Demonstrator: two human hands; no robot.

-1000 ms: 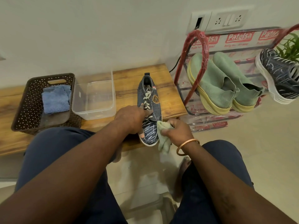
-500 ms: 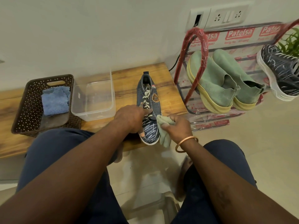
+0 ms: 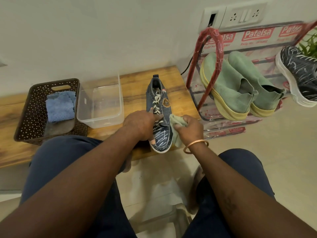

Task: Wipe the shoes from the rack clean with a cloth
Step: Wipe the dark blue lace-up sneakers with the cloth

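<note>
A dark blue lace-up shoe (image 3: pixel 163 103) stands on the wooden bench (image 3: pixel 133 83), toe toward me. My left hand (image 3: pixel 139 125) grips it from the left side, fingers over the laces and thumb on the toe. My right hand (image 3: pixel 189 128) holds a pale green cloth (image 3: pixel 176 121) bunched against the shoe's right side. The red-framed shoe rack (image 3: pixel 212 48) at the right carries two green slip-on shoes (image 3: pixel 229 86) and a dark sneaker (image 3: pixel 298 74) with a white sole.
A clear plastic tub (image 3: pixel 100 103) sits on the bench left of the shoe. Beside it a brown perforated basket (image 3: pixel 34 115) holds a blue cloth (image 3: pixel 60 107). A wall socket panel (image 3: pixel 243 14) is above the rack. My knees frame the tiled floor below.
My right hand with the green cloth has slid up along the shoe's right side, from near the toe toward the middle. The left hand keeps its grip.
</note>
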